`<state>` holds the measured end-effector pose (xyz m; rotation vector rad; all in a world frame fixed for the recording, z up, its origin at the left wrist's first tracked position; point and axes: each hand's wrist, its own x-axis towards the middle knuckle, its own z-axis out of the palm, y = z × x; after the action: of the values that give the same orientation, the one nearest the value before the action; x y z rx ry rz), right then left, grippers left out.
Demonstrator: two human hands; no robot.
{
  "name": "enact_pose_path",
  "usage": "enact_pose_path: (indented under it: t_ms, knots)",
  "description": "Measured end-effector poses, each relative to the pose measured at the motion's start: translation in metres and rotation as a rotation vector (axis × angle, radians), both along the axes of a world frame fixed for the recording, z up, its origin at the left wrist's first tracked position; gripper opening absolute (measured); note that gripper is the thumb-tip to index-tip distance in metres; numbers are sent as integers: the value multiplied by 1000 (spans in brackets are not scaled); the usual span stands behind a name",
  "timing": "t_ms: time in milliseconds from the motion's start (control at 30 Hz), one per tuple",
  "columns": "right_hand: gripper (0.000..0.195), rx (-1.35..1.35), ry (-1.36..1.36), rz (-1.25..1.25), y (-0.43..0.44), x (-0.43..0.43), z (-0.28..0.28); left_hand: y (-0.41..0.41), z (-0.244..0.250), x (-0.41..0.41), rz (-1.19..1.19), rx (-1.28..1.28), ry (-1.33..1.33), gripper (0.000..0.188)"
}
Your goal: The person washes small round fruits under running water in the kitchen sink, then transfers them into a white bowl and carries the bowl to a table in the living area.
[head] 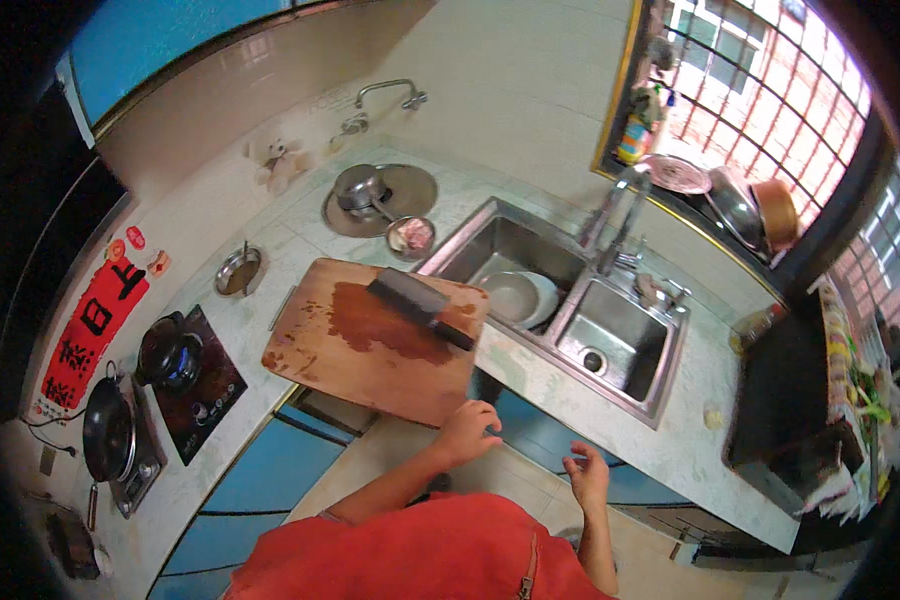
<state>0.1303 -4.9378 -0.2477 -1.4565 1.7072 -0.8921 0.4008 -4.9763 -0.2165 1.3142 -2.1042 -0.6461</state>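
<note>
My left hand [469,433] is near the front edge of a wooden cutting board [307,315], its fingers curled; a small dark thing shows at the fingertips, and I cannot tell whether it is held. To the right, my right hand [588,471] hangs in front of the counter, fingers apart, holding nothing. A cleaver [412,296] lies across the board, its dark handle pointing towards the sink. Beneath and around the blade the wood has a large wet, dark patch. Behind the board stands a metal bowl [411,236] with pale pink pieces that look like raw meat.
A double steel sink [581,274] holds a pale basin [520,296] in its left bowl. A black pot [171,360] sits over a blue flame at left, near a wok [109,431]. A small metal bowl [238,270] and a saucepan [360,186] stand on the counter.
</note>
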Motion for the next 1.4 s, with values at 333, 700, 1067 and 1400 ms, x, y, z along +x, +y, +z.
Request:
enact_pose_path:
  t_ms: [333,700,1067,1400]
  knots:
    - [59,792,-512,190,-63,161,-59,31,-87,167,571,613,313,31]
    - [49,790,-934,95,-62,199,-101,22,-164,225,990,923,1780,47]
    - [55,658,-798,51,-88,186,-110,22,-175,224,898,867,1667,47]
    - [55,604,-720,103,-142,172,-108,10,-180,195,957,894,1633,61]
